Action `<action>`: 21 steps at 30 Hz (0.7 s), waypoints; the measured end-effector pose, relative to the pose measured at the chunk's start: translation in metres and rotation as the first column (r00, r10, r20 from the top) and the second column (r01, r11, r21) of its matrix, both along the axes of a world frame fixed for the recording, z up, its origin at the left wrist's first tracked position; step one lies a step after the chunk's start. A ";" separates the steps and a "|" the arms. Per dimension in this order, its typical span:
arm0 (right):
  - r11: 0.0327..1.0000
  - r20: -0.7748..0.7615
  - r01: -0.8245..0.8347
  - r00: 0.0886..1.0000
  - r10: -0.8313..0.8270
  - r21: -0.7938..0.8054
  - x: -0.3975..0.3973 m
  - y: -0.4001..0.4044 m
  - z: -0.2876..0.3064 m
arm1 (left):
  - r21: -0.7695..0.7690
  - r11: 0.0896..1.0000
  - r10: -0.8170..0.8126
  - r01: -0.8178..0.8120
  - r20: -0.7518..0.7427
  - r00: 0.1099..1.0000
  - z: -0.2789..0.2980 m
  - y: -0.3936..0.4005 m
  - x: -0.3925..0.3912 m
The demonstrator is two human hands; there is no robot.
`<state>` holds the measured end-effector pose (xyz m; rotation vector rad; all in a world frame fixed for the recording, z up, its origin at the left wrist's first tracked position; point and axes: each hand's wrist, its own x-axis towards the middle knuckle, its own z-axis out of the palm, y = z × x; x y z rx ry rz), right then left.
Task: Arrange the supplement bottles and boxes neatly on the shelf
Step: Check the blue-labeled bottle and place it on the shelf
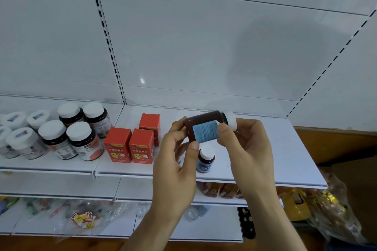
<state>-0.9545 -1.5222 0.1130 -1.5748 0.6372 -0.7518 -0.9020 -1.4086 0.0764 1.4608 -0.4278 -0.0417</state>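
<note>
Head view: a brown bottle (206, 128) is held on its side above the shelf (275, 149), white cap to the right. It is pinched by both hands; the base end is gripped by the left hand (175, 161), the cap end by the right hand (246, 149), thumbs laid on the blue label. The label is turned toward the camera, probably so it can be read before placement. A like bottle (206, 159) stands upright just below, between the hands, and probably marks the intended row. Three red boxes (130, 144) are grouped to the left; capped jars (75, 134) are clustered farther left.
</note>
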 end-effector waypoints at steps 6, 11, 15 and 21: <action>1.000 0.054 0.010 0.998 -0.009 -0.009 -0.001 -0.003 0.001 | 0.025 0.996 0.082 -0.080 -0.078 0.994 0.013 0.001 -0.001; 0.998 0.048 0.051 0.998 -0.050 -0.023 -0.001 -0.004 0.005 | 0.079 0.992 0.109 -0.099 -0.132 0.985 0.020 0.002 0.002; 0.997 0.032 0.068 0.997 -0.067 -0.031 -0.001 -0.004 0.004 | 0.109 0.991 0.091 -0.077 -0.132 0.987 0.022 0.003 0.004; 0.999 -0.001 0.026 1.000 -0.026 -0.037 -0.003 -0.005 0.001 | 0.157 0.986 0.079 -0.054 -0.156 0.985 0.024 0.005 0.003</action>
